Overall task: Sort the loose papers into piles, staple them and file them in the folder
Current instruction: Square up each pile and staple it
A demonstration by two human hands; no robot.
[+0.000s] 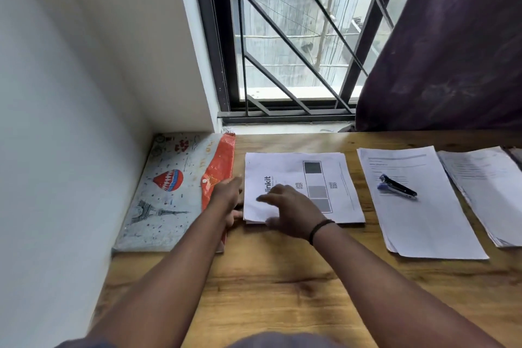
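Pressing flat white paper stack [293,172] printed "inkit" on grained wooden surface [282,277]: right hand [288,209] spread loose on top, left hand [228,198] flat against its edge beside glossy balloon-print plastic folder [175,192].

Folder [172,192] leftmost on the table [282,277], three paper piles rightward, stapler [397,187] atop the middle pile [423,220].

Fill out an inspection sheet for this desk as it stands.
Surface: wooden desk, grain visible.
Job's things: printed pile under both hands; second pile with stapler on it; third pile at right edge; folder flat, by the wall.
Clutter: nothing seen.
Grippers: left hand at the pile's left edge; right hand flat on top.
Cables: nothing seen.
Surroundings: barred window, dark curtain, white wall.
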